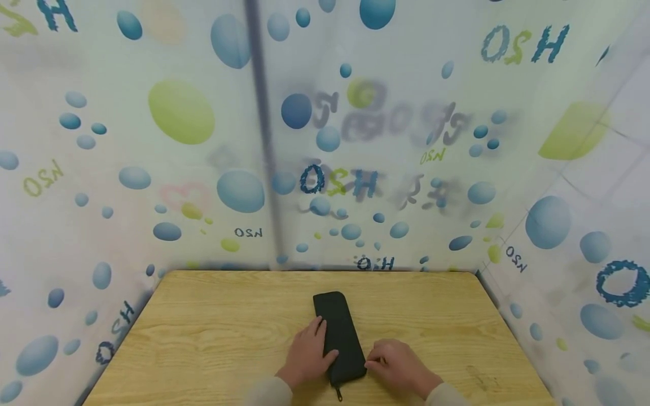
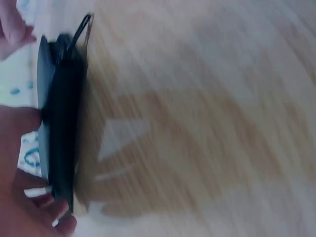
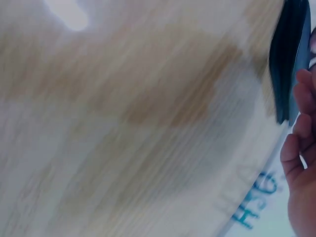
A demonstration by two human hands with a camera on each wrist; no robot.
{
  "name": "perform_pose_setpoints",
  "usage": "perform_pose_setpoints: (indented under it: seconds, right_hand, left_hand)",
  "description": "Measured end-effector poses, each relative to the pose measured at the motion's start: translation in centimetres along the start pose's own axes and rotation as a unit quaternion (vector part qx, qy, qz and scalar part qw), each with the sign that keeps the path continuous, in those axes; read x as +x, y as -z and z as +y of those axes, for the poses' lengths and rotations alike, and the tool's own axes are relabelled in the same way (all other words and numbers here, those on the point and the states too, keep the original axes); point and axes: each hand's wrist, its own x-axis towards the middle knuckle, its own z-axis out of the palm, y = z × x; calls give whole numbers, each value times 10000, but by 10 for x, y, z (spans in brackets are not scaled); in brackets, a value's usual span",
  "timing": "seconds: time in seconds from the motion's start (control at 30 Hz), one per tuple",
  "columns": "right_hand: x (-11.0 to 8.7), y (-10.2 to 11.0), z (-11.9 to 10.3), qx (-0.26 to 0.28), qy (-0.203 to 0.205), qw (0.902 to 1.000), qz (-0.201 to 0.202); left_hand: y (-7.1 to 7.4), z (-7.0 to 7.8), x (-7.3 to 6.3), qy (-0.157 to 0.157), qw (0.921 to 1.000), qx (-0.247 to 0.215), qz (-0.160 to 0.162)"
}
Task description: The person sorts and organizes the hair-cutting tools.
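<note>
A long black zip case (image 1: 341,338) lies at a slight slant on the wooden table, its zip pull (image 1: 339,393) hanging off the near end. My left hand (image 1: 307,351) holds the case along its left side, thumb on the top face and fingers at the edge. In the left wrist view those fingertips (image 2: 61,212) curl against the side of the case. My right hand (image 1: 398,363) is beside the near right corner, fingers curled, thumb and forefinger tips right at the edge. Nothing shows between them. In the right wrist view its fingers (image 3: 301,128) are curled next to the case.
The pale wooden table (image 1: 213,327) extends to both sides of the case. Behind and beside it hangs a white curtain (image 1: 325,231) printed with blue and green dots and lettering. A dark stain (image 1: 479,376) marks the tabletop at the near right.
</note>
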Motion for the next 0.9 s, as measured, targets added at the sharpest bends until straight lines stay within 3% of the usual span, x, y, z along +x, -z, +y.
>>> perform_pose_setpoints:
  seconds: [0.2, 0.4, 0.57, 0.7, 0.9]
  right_hand:
    - [-5, 9, 20, -267, -663, 9971, 264]
    - [-7, 12, 30, -495, -910, 9935, 476]
    - [-7, 11, 34, -534, -1073, 9912, 559]
    - [-9, 9, 36, -479, -1149, 9904, 596]
    - [-11, 7, 39, -413, -1114, 9910, 615]
  left_hand:
    - [-5, 20, 3, 487, 9979, -417, 49]
    - [-12, 39, 9, 1151, 9926, -388, 39]
    - [-15, 56, 12, 1726, 9841, -354, 224]
    - [-19, 60, 14, 1894, 9812, -239, 302]
    - [-22, 60, 18, 1905, 9813, -280, 86]
